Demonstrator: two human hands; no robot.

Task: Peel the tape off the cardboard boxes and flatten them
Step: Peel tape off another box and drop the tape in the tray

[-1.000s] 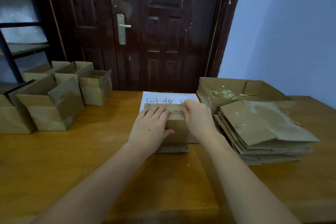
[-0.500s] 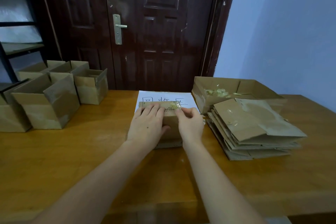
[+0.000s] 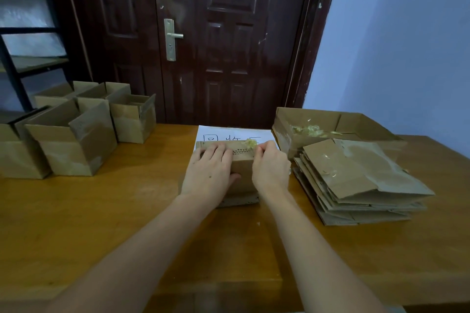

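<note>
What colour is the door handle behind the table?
The door handle is pale gold, like brass, on a dark brown door; the head view shows it.

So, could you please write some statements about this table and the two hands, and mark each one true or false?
1. The left hand lies flat on the box in the middle. True.
2. The right hand rests on the stack of flattened boxes. False: it is at the middle box's far edge, by a clump of peeled tape.
3. Upright open boxes stand on the left of the table. True.
4. The big open box at the back right holds folded paper. False: it holds crumpled tape.
5. The door behind the table is open. False: it is closed.
</note>
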